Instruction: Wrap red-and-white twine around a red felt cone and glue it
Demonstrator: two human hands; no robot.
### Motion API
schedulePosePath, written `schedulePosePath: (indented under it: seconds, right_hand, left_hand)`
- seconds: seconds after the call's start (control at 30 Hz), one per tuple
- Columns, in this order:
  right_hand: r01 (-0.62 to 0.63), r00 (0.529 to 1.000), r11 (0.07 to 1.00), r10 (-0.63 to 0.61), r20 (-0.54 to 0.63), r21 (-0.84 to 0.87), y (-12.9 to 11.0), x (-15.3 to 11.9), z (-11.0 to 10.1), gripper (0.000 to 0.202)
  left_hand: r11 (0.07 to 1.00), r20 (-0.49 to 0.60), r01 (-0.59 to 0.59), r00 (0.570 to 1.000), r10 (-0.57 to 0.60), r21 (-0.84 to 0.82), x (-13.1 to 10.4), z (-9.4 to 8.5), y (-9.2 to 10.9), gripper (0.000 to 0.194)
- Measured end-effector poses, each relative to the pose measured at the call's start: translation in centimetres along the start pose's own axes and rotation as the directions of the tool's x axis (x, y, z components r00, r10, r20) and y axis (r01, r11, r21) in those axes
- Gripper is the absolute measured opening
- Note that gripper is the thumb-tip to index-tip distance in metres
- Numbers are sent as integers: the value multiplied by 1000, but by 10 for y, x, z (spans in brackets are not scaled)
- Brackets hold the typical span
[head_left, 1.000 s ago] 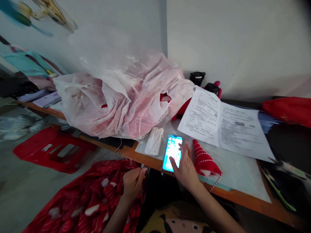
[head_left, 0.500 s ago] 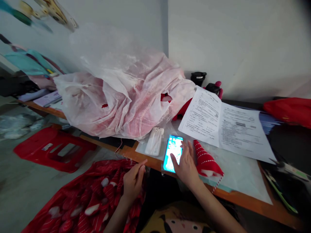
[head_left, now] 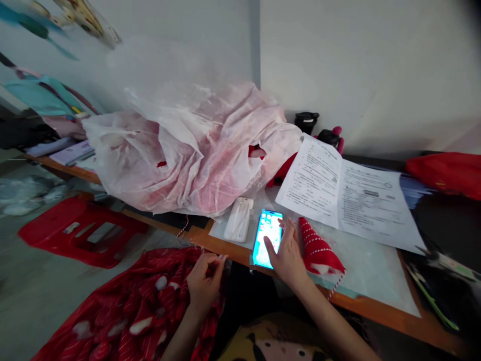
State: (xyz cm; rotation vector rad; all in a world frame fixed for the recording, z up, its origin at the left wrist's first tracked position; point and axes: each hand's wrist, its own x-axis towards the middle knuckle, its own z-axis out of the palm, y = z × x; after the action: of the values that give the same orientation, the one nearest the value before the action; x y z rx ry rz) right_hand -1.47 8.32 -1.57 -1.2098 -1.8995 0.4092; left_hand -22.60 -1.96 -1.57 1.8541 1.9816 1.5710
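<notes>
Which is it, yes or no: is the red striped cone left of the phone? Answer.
No, the red striped cone lies right of the phone, beside the right hand.

The right hand (head_left: 288, 258) partly hides the phone (head_left: 268, 225); the printed sheet (head_left: 345, 193) is too small to read.

phone (head_left: 265, 235) on table (head_left: 221, 246) | cone (head_left: 319, 249) right of phone | sheet (head_left: 315, 180) behind cone | bag (head_left: 210, 165) behind-left
</notes>
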Motion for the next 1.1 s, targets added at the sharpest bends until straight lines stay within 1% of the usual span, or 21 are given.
schedulePosePath:
  seconds: [0.2,0.3,0.4,0.5,0.67,0.73,0.83,0.97,1.1]
  right_hand:
    - [-46,998,999,46,-30,-8,1,2,-1,64]
    - [-16,999,1000,16,-38,-11,3,4,0,64]
    - [7,999,1000,-7,-42,-1,4,6,1,60]
    - [4,999,1000,-4,-47,5,4,6,2,57]
    - [10,999,999,-9,-35,37,4,5,0,64]
    - [25,1000,998,-23,-21,56,4,4,0,65]
    - [28,1000,997,-28,-9,75,5,4,1,66]
    - [23,1000,995,-25,17,92,5,4,-1,66]
    - [36,998,995,-41,52,98,2,4,-5,60]
  left_hand:
    - [999,7,38,999,-38,19,-3,0,-2,12]
    - [998,8,47,999,-47,30,-4,0,-1,12]
    - [998,14,55,998,-55,26,-3,0,0,12]
    - [996,-4,83,997,-83,37,-4,1,1,13]
    - [988,-60,151,987,-149,43,-7,2,1,11]
    - [988,-64,149,987,-145,51,-7,1,1,13]
    - [991,-53,115,992,-112,65,-7,0,-2,13]
    - [996,-43,77,996,-76,44,-10,-1,-9,13]
    - [994,-58,103,993,-101,35,-10,0,-8,19]
